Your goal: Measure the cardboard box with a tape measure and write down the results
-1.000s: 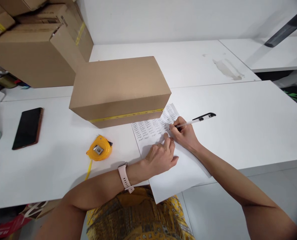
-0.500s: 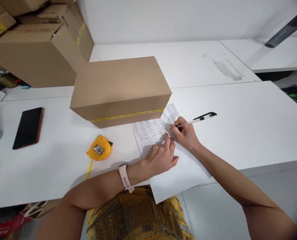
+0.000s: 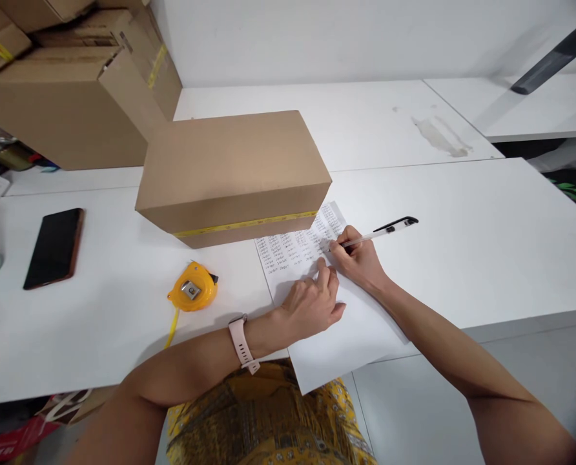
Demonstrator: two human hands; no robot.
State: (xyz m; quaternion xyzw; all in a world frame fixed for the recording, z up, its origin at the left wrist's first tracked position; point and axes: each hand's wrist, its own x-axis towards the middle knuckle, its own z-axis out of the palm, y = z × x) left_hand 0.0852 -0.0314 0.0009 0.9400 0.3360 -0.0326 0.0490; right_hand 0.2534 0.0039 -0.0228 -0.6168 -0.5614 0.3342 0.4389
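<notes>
My right hand (image 3: 358, 261) grips a pen (image 3: 385, 231) with a clear barrel and black cap, its tip against a sheet of paper (image 3: 327, 358). Rows of small handwriting cover the upper part of that sheet; its lower part is blank and hangs past the table's front edge. Resting on the paper beside the pen tip, my left hand (image 3: 312, 303) holds nothing, its fingers bent and the thumb apart. A pink-strapped watch (image 3: 242, 342) is on my left wrist. A closed cardboard box (image 3: 234, 168) stands just beyond, overlapping the sheet's top corner.
Left of my left hand lies an orange tape measure (image 3: 194, 286) with some yellow tape pulled out. A dark phone (image 3: 54, 248) is farther left on the white table (image 3: 472, 245). Several cardboard boxes (image 3: 60, 110) are stacked at the back left, and a dark post (image 3: 554, 55) stands at the back right.
</notes>
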